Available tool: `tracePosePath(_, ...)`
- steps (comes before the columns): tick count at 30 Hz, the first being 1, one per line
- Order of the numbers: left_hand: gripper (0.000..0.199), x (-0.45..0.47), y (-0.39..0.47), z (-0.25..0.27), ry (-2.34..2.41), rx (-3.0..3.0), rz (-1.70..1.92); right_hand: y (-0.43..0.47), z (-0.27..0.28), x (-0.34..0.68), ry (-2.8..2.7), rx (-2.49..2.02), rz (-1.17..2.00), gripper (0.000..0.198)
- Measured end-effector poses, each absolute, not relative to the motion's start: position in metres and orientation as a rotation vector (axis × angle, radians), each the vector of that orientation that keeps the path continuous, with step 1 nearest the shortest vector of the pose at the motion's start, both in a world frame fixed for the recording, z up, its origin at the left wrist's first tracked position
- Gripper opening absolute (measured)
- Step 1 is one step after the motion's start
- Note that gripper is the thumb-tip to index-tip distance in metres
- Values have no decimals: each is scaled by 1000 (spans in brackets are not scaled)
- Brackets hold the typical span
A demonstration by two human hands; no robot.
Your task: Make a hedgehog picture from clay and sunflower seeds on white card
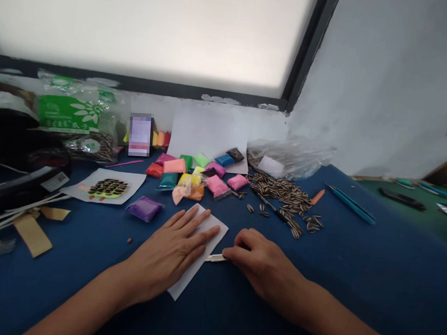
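Note:
My left hand [174, 247] lies flat with its fingers stretched out, pressing a folded sheet of white paper [214, 232] onto the blue table. To its right, my right hand [261, 262] is closed in a pinch around a slim, whitish utility knife [215, 258]. The knife's tip meets the right edge of the paper; how far it reaches under or between the layers is hidden. Beyond my left fingers sits a purple clay packet [145, 209]. Sunflower seeds [282, 190] are heaped past my right hand.
Several colourful clay packets [174, 166] lie at the back. A card with a seed-covered figure [109, 188] rests at left, near a seed bag [76, 112] and a phone [140, 134]. A black pen [272, 208] crosses the seeds; blue tweezers [352, 204] lie at right.

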State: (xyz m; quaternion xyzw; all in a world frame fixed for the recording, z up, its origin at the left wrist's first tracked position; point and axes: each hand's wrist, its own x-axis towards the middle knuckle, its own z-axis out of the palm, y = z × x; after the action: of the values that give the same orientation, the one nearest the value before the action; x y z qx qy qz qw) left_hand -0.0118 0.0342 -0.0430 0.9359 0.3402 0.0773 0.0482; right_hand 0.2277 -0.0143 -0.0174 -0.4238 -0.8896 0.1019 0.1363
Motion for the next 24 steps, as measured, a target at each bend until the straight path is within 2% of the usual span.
tracePosePath(24, 47, -12, 36, -45, 1020, 2826, 226, -19, -24, 220, -2570, -1140, 234, 24)
